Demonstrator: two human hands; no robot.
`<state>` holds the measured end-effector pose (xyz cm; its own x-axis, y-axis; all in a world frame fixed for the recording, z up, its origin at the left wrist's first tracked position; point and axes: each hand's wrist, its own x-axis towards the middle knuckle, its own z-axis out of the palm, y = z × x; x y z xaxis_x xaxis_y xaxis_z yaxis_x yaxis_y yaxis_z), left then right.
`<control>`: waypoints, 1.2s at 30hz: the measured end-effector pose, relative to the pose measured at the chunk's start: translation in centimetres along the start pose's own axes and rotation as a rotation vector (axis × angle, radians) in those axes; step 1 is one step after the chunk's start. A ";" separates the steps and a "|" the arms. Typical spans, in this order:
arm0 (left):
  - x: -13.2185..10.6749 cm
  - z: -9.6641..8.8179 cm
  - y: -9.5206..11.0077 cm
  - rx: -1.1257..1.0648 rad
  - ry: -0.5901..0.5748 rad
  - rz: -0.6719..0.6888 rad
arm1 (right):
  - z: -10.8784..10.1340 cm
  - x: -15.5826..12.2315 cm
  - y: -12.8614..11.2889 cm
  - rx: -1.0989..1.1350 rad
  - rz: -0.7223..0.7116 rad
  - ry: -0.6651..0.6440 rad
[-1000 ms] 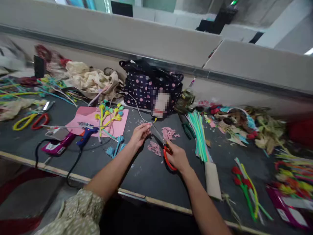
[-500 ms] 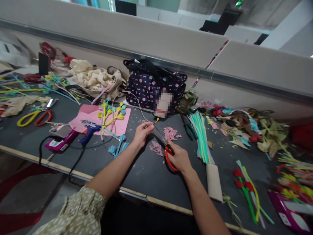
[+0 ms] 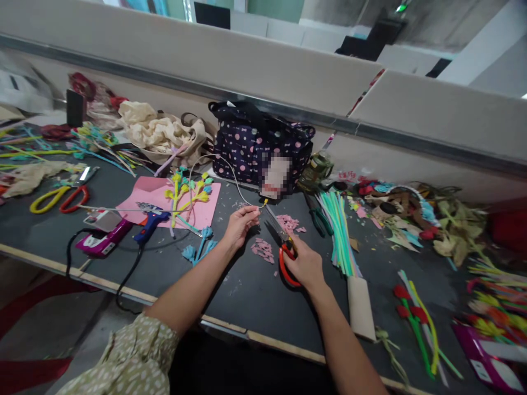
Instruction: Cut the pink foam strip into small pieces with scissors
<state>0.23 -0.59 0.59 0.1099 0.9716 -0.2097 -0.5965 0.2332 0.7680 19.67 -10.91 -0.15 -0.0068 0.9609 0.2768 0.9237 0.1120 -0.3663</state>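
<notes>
My right hand grips red-handled scissors, whose blades are spread apart and point up-left over the dark table. My left hand pinches the end of a thin pale wire with a small yellow tip, just left of the blade tips. The wire loops back toward a dark polka-dot bag. Small pink paper scraps lie between my hands, with more pink scraps just beyond the blades.
A pink sheet carries yellow and teal pipe-cleaner flowers. A blue glue gun with a black cord and a magenta device lie at left. A bundle of green sticks, a cardboard tube and red and yellow flowers lie at right. Cloth heaps line the back wall.
The scissor blades have opened wider. My right hand shifted slightly right and my left hand slightly right with the wire end. The view drifted a little.
</notes>
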 end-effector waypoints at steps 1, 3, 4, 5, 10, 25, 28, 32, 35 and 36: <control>0.0 0.0 0.0 0.001 0.000 -0.004 | 0.1 0.0 0.1 0.018 0.005 0.007; 0.0 0.0 0.0 -0.001 0.000 -0.008 | 0.1 0.0 0.1 0.053 -0.001 0.021; 0.0 -0.1 0.0 -0.005 0.000 -0.009 | 0.1 0.0 0.1 0.068 -0.008 0.029; 0.0 -0.1 0.0 -0.010 0.000 -0.010 | 0.1 0.0 0.0 0.080 -0.017 0.033; 0.1 -0.1 -0.1 -0.052 -0.003 -0.023 | 0.1 -0.3 -0.2 0.077 -0.079 0.026; 0.1 -0.1 -0.3 -0.016 -0.031 -0.041 | 0.6 -0.4 0.1 -0.049 -0.114 0.010; 0.1 -0.1 -0.3 -0.026 -0.028 -0.046 | 0.5 -0.4 0.0 -0.051 -0.111 0.004; 0.1 -0.1 -0.3 -0.025 -0.031 -0.042 | 0.4 -0.3 -0.2 -0.048 -0.112 -0.007; 0.0 0.0 -0.3 -0.008 -0.039 -0.032 | 0.4 -0.3 -0.2 -0.051 -0.117 -0.004; 0.0 0.0 -0.3 -0.005 -0.039 -0.030 | 0.5 -0.3 -0.1 -0.053 -0.120 -0.004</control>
<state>0.40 -0.70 0.32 0.1584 0.9650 -0.2092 -0.5968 0.2624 0.7583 19.37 -11.13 -0.60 -0.1198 0.9426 0.3118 0.9351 0.2126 -0.2834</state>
